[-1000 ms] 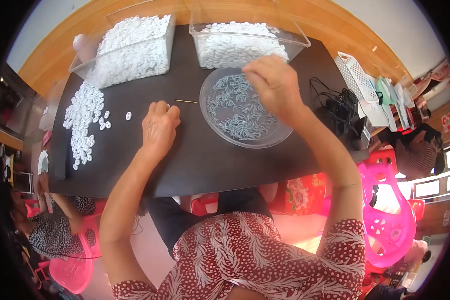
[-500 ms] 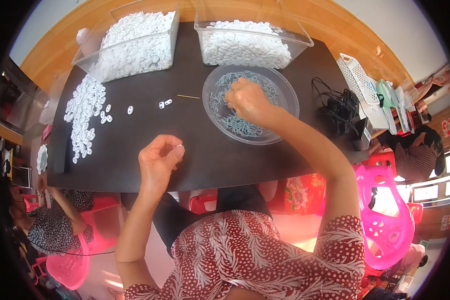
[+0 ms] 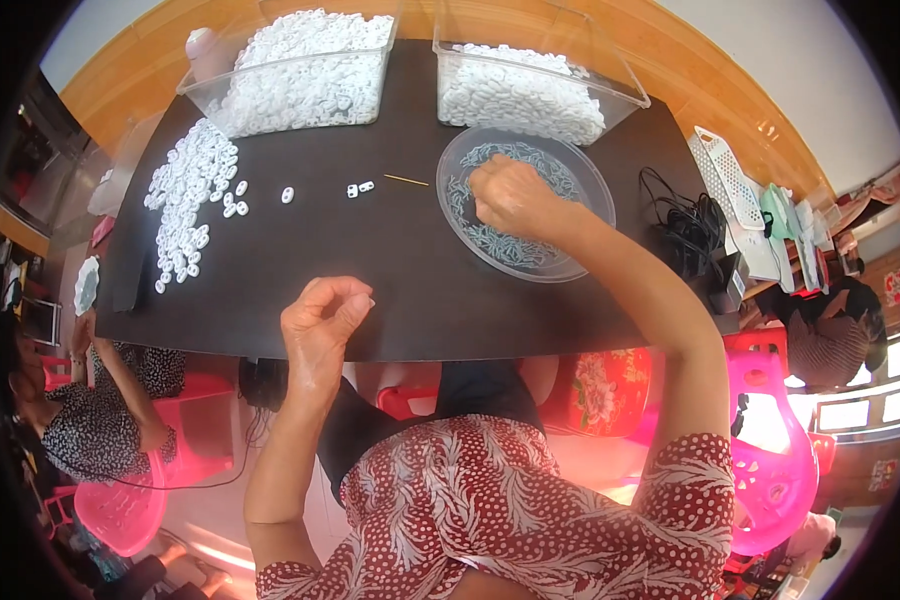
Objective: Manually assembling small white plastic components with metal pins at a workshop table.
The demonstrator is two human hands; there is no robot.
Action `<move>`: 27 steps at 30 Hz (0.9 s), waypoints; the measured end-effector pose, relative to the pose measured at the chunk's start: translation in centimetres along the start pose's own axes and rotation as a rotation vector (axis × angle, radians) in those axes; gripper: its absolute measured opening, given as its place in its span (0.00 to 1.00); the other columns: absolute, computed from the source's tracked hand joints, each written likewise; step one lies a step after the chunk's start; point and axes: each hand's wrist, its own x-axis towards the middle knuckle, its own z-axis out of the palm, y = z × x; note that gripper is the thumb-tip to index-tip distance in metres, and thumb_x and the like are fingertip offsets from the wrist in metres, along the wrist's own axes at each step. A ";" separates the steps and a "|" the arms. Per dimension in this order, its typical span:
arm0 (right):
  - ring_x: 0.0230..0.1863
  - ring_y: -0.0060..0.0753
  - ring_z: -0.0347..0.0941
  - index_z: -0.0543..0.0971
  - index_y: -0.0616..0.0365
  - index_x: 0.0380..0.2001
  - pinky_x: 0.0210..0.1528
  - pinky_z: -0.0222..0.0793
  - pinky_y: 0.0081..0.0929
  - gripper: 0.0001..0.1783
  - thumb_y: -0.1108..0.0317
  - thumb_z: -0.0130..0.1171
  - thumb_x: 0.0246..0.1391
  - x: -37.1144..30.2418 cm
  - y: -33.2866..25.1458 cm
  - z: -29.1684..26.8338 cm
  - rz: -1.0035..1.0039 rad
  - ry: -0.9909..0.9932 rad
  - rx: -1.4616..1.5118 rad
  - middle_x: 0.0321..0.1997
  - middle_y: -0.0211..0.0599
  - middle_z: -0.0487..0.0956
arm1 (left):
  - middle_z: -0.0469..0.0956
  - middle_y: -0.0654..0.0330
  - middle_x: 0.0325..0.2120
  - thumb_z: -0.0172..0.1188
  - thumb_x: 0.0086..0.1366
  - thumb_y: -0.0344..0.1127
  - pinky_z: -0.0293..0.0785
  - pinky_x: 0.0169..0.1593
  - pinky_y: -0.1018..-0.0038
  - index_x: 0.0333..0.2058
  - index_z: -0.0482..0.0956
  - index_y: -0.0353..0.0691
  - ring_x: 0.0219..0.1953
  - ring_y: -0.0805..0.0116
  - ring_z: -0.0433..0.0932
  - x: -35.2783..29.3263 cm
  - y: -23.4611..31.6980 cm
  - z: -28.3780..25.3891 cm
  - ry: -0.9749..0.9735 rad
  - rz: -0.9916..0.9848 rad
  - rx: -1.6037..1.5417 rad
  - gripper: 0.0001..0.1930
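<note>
My right hand [image 3: 511, 194] reaches into a round clear plastic tray [image 3: 602, 215] that holds many small grey-blue rod-like pieces [image 3: 505, 246]. Its fingers are bunched together and point down at the pieces; the fingertips are hidden. Over the front part of the table my left hand [image 3: 323, 310] is raised, thumb and forefinger drawn together in a pinch. Whatever may be between those fingers is too small to make out. Two small white pieces with holes [image 3: 359, 188] lie side by side left of the tray, and a thin gold-coloured stick [image 3: 407, 180] rests between them and it.
Two clear bins, left [image 3: 378, 100] and right [image 3: 625, 98], hold white oval pieces at the back. A loose pile of them [image 3: 192, 195] spreads at left, with one apart [image 3: 288, 195]. Black cables [image 3: 682, 225] and a white basket [image 3: 727, 180] are at right. A person [image 3: 100, 410] sits left.
The whole view has shifted, so the table's things appear farther right and slightly higher. My right hand remains in the tray, and my left hand keeps its pinch.
</note>
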 end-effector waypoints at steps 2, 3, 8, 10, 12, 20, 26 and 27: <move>0.31 0.51 0.70 0.70 0.62 0.22 0.33 0.67 0.43 0.05 0.72 0.54 0.40 -0.3 0.1 0.2 0.048 0.095 0.099 0.25 0.46 0.73 | 0.74 0.63 0.23 0.61 0.59 0.29 0.66 0.25 0.83 0.31 0.76 0.35 0.24 0.79 0.71 -0.2 0.9 -0.4 0.012 -0.251 -0.090 0.05; 0.31 0.51 0.70 0.70 0.62 0.22 0.33 0.67 0.43 0.05 0.72 0.54 0.40 -0.5 0.1 -0.1 0.045 0.093 0.100 0.25 0.46 0.73 | 0.74 0.63 0.23 0.61 0.59 0.29 0.66 0.25 0.83 0.31 0.76 0.35 0.24 0.79 0.71 -0.3 0.8 -0.5 0.015 -0.253 -0.091 0.05; 0.28 0.41 0.69 0.72 0.59 0.29 0.32 0.67 0.35 0.06 0.74 0.55 0.44 -1.4 -1.6 -3.2 0.247 0.167 0.408 0.24 0.40 0.72 | 0.75 0.58 0.24 0.60 0.60 0.28 0.70 0.23 0.78 0.30 0.72 0.35 0.21 0.73 0.73 -0.1 1.0 -0.2 0.032 -0.379 -0.407 0.06; 0.27 0.30 0.68 0.74 0.59 0.31 0.32 0.66 0.26 0.07 0.76 0.55 0.45 -1.6 -3.2 -3.7 0.277 0.205 0.477 0.24 0.35 0.71 | 0.75 0.58 0.24 0.59 0.60 0.28 0.70 0.23 0.77 0.32 0.73 0.34 0.20 0.72 0.73 -0.2 0.9 0.1 0.036 -0.409 -0.506 0.05; 0.26 0.32 0.67 0.75 0.60 0.27 0.30 0.65 0.28 0.06 0.78 0.56 0.41 -1.9 -5.5 -4.7 0.319 0.266 0.639 0.22 0.34 0.70 | 0.75 0.58 0.24 0.58 0.60 0.27 0.70 0.23 0.77 0.36 0.74 0.32 0.19 0.73 0.73 -0.2 1.4 0.8 0.039 -0.429 -0.542 0.06; 0.24 0.16 0.67 0.79 0.59 0.29 0.26 0.64 0.16 0.06 0.76 0.62 0.45 -1.2 -14.2 -3.9 0.286 0.226 1.094 0.26 0.28 0.72 | 0.78 0.51 0.27 0.55 0.63 0.28 0.77 0.23 0.75 0.36 0.72 0.29 0.24 0.67 0.79 -1.7 2.4 1.3 0.021 -0.448 -0.688 0.07; 0.25 0.14 0.68 0.78 0.62 0.31 0.27 0.65 0.15 0.07 0.76 0.62 0.46 -0.9 -15.9 -4.0 0.404 0.148 1.235 0.28 0.29 0.73 | 0.78 0.51 0.27 0.55 0.64 0.28 0.75 0.24 0.78 0.36 0.72 0.30 0.23 0.68 0.78 -3.1 2.4 1.0 0.049 -0.389 -0.663 0.06; 0.24 0.14 0.68 0.77 0.62 0.31 0.27 0.66 0.15 0.07 0.76 0.62 0.46 -0.9 -15.8 -3.7 0.385 0.150 1.208 0.28 0.29 0.74 | 0.78 0.51 0.27 0.55 0.64 0.28 0.75 0.24 0.78 0.36 0.72 0.30 0.23 0.68 0.78 -3.2 2.4 1.0 0.053 -0.391 -0.666 0.06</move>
